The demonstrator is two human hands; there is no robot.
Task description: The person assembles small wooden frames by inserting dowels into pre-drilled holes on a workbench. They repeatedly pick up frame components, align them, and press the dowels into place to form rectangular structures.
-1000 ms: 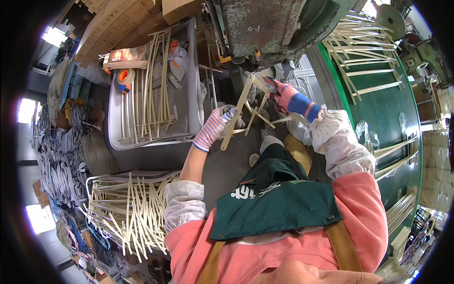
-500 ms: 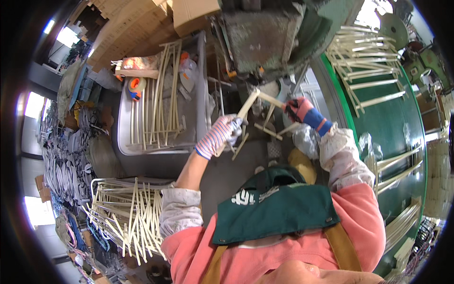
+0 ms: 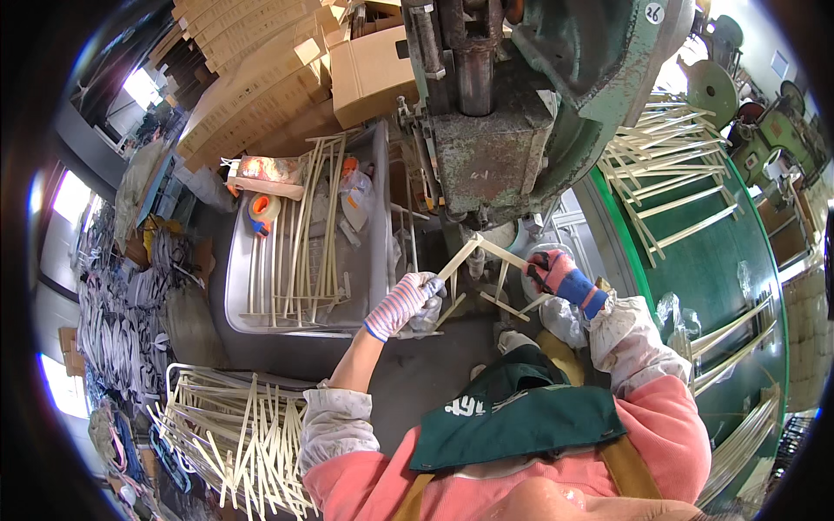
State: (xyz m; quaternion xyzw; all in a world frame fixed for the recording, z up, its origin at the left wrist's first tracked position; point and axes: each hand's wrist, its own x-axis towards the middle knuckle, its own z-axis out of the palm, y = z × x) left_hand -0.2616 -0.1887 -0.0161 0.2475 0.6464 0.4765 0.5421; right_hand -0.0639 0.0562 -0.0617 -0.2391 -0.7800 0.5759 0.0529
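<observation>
Between my hands is a cream-coloured bent frame of thin bars [image 3: 461, 256], its peak just below the head of a green press [image 3: 491, 161]. My left hand [image 3: 412, 301], in a striped glove with grey fingers, is closed around the frame's left bar. On the other side, my right hand [image 3: 556, 273], in a pink, black and blue glove, grips the end of the right bar. Thinner cross bars [image 3: 503, 306] hang below the peak, between the hands. The press partly hides what lies behind the peak.
A grey tub [image 3: 380, 217] at left holds cream bars, a tape roll [image 3: 264, 208] and plastic bags. Below it stands a wire basket heaped with cream frames [image 3: 239, 434]. At right, a green table [image 3: 695, 252] carries stacked frames [image 3: 669, 165]. Cardboard boxes [image 3: 372, 76] are behind the tub.
The view has tilted up, so the scene sits lower and more of the press shows. Both hands still hold the frame, its peak staying close below the press head.
</observation>
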